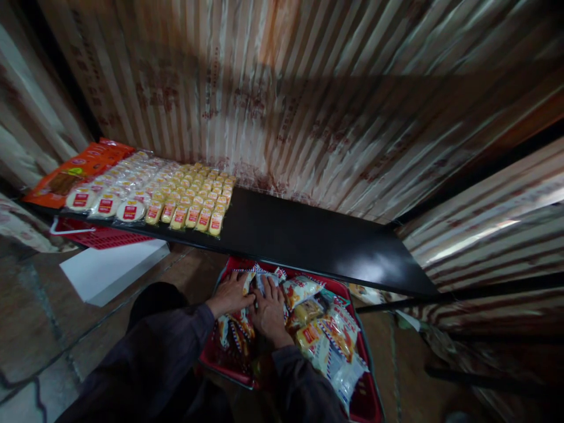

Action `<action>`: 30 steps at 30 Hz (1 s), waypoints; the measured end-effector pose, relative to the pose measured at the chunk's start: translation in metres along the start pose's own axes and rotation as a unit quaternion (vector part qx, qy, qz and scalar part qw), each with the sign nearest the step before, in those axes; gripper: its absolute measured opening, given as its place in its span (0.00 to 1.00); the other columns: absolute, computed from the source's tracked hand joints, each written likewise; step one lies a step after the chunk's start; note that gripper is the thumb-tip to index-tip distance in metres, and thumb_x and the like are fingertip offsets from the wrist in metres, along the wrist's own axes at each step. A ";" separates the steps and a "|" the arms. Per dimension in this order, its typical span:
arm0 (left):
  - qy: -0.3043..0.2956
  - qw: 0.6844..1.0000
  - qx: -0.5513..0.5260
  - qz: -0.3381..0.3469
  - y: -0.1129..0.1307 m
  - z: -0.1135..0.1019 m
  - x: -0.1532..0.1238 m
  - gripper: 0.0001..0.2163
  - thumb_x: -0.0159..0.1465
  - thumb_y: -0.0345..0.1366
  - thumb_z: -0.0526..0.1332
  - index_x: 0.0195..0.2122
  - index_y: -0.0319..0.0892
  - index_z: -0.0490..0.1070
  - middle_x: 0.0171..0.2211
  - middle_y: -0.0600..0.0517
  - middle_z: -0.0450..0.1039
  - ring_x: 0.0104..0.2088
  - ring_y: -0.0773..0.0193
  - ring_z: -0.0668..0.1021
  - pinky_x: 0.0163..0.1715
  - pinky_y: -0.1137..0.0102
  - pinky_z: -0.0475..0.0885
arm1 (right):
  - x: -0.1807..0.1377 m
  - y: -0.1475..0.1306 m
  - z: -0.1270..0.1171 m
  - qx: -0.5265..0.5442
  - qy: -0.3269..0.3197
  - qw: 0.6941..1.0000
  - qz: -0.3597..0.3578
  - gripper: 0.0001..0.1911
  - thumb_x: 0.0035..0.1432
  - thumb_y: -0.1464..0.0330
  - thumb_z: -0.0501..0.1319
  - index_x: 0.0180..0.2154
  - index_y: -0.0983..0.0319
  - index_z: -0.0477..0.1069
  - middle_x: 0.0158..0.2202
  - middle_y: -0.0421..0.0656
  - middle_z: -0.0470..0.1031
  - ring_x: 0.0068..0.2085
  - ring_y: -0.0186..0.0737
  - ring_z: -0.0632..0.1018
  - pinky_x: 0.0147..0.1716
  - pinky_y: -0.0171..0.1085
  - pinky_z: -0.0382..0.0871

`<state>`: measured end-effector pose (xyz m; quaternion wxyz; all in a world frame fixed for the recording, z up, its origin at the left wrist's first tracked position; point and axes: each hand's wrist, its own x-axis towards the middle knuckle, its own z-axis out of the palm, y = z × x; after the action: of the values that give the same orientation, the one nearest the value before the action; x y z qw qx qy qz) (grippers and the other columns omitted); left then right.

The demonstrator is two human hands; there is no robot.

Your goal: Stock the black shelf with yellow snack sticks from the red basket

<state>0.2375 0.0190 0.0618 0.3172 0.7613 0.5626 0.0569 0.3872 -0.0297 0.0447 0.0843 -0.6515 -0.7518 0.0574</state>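
Observation:
Both hands reach into a red basket (pixel 368 385) filled with snack packets. My left hand (pixel 231 295) lies over packets at the basket's back left, fingers stretched forward. Just to its right, my right hand (pixel 269 311) rests on a pale packet (pixel 265 283) with fingers spread; its fingertips partly cover that packet. Neither hand has visibly lifted anything. More packets, white with red and blue-striped edges, fill the right side, among them one printed packet (pixel 341 329) and a yellow-filled one (pixel 307 311). Dark-looking packets (pixel 238 335) lie below my left hand.
A black shelf (pixel 304 232) runs above the basket's far edge. On its left stand rows of small yellow packaged cakes (pixel 194 200), round white ones (pixel 106 202) and orange bags (pixel 73 173). Under it are another red basket (pixel 110 236) and a white box (pixel 112 270).

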 end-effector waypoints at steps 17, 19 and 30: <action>0.066 0.936 -0.342 -0.047 -0.025 0.003 0.024 0.29 0.54 0.27 0.54 0.60 0.37 0.61 0.59 0.45 0.66 0.57 0.61 0.71 0.57 0.67 0.66 | 0.016 0.021 0.001 0.206 -0.003 0.978 0.040 0.22 0.61 0.62 0.54 0.55 0.60 0.70 0.58 0.49 0.70 0.64 0.50 0.64 0.62 0.53 0.58; 0.082 0.937 -0.339 -0.031 -0.021 0.006 0.019 0.27 0.57 0.29 0.54 0.59 0.39 0.62 0.59 0.45 0.66 0.58 0.60 0.70 0.59 0.65 0.64 | 0.021 0.020 -0.001 0.258 -0.004 0.964 0.071 0.25 0.61 0.57 0.54 0.55 0.61 0.70 0.58 0.51 0.71 0.63 0.50 0.65 0.62 0.53 0.58; 0.187 0.932 -0.300 0.078 -0.003 0.009 0.007 0.18 0.65 0.35 0.51 0.56 0.40 0.66 0.60 0.44 0.64 0.61 0.61 0.66 0.63 0.62 0.60 | 0.032 0.002 -0.019 0.431 0.043 0.887 0.157 0.31 0.57 0.50 0.58 0.57 0.60 0.67 0.52 0.47 0.76 0.54 0.48 0.75 0.55 0.48 0.68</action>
<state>0.2417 0.0218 0.0508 0.4140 0.6481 0.5072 0.3890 0.3884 0.0022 0.0646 0.3793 -0.6624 -0.5363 0.3603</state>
